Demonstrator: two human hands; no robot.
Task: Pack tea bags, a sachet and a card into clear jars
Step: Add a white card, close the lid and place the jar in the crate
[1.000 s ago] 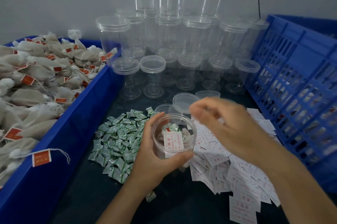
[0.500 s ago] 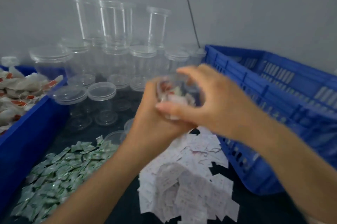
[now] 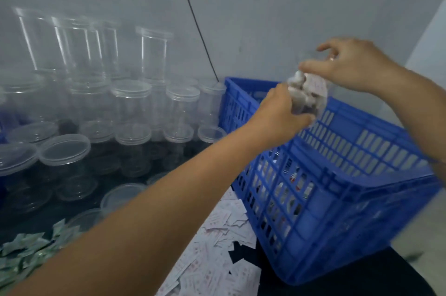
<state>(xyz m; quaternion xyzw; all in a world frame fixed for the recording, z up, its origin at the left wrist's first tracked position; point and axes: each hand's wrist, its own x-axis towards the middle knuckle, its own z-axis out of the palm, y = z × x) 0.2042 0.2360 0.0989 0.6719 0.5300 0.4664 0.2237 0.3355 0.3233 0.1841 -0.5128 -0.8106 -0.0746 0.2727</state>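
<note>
Both hands have carried the filled jar up and to the right, so it is now above the blue crate. Left hand grips its lower wall. Right hand pinches its top; blur hides whether a lid is on. The jar is in the upper right of the frame. It looks light, stiff and smooth, probably slippery, and best held round the wall. Empty jars stand at left; cards and sachets lie below.

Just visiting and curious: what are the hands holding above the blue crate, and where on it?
A filled clear jar. The left hand grips its lower side; the right hand pinches its top end, too blurred to tell lid from rim.
</note>
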